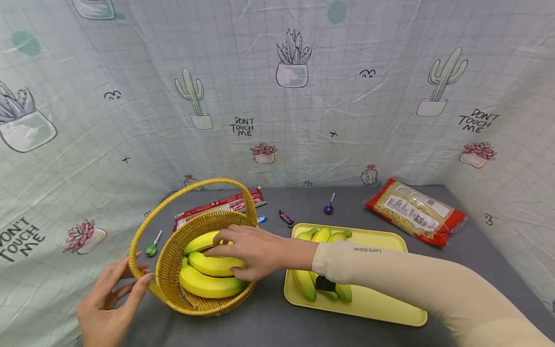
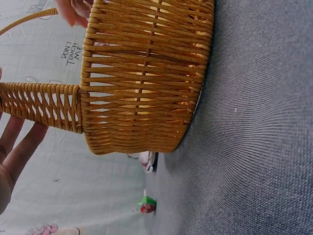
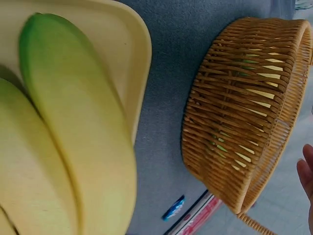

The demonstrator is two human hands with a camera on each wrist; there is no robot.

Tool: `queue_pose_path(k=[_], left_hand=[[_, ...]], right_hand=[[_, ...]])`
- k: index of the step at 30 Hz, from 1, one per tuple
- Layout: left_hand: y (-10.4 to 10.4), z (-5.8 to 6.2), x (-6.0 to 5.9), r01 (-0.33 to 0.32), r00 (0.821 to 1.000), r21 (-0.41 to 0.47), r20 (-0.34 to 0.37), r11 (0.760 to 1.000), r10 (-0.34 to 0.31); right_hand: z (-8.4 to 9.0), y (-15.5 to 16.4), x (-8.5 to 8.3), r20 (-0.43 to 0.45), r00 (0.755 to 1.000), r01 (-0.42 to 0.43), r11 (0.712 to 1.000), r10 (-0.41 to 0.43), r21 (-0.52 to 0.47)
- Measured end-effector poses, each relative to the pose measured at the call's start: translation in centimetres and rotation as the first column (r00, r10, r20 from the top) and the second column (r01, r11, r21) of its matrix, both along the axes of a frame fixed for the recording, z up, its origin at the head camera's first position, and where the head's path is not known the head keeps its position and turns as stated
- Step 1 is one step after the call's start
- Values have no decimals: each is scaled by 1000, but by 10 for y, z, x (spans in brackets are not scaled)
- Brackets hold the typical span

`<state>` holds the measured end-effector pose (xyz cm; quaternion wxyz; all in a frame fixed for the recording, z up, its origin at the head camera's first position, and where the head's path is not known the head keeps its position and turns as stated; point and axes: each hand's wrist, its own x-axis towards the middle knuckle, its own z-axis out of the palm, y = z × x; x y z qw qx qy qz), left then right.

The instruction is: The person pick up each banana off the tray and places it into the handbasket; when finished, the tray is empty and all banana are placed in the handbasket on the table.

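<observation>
My left hand grips the lower left side of the handle of a yellow wicker basket; in the left wrist view its fingers lie behind the woven handle. Three yellow bananas lie side by side inside the basket. Over their right part is my right hand, palm down, with spread, slightly bent fingers at the upper and middle bananas. Under the right forearm, more bananas with green tips rest on a pale yellow tray; the sleeve hides part of them.
Behind the basket lies a long red packet. A green lollipop is left of it, a purple-wrapped candy and a purple lollipop stand farther back. A red-edged noodle-like bag lies back right. Printed curtains surround the grey table.
</observation>
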<state>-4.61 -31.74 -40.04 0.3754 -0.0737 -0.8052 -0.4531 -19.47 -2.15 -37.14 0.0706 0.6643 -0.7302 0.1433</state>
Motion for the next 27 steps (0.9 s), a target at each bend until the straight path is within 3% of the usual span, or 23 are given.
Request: queue_pose_path(k=[4, 7, 16, 27], left_hand=[[2, 4, 2, -62, 994, 2, 95, 998, 61], [3, 6, 3, -85, 989, 3, 122, 996, 84], [5, 8, 3, -96, 989, 4, 116, 995, 95], [7, 8, 3, -80, 990, 47, 119, 996, 74]], right_hand=[[3, 13, 1, 14, 1000, 24, 999, -24, -44], [7, 23, 2, 19, 998, 53, 995, -52, -89], [13, 52, 8, 15, 995, 96, 974, -94, -205], [15, 91, 9, 98, 981, 190, 937, -168, -294]])
